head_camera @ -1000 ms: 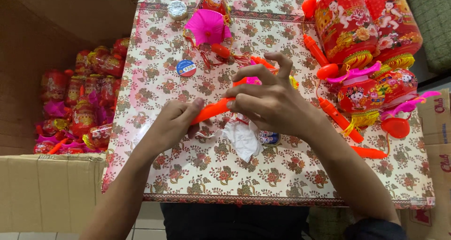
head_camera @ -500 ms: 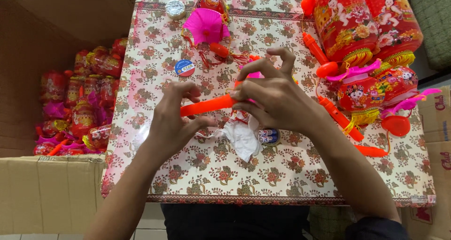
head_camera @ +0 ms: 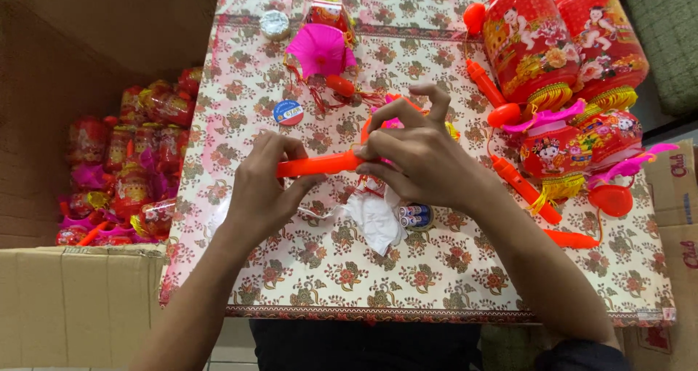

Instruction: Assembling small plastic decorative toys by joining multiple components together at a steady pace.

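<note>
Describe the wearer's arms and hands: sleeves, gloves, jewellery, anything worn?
Both arms are bare from wrist to as far up as the frame shows. The left hand and right hand wear no gloves, and no rings, watch or bracelet are visible. No markings show. At the bottom right edge, near the right arm's upper end, a bit of dark fabric shows, possibly a short sleeve.

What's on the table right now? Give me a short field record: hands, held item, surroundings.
left hand: grips one end of the orange stick
right hand: pinches the stick's other end, fingers raised
stick: held level above the table
table cover: floral pattern
under hands: white crumpled wrapper, small batteries
right side: red lanterns, more orange sticks
left side: cardboard box with packed lanterns
</note>
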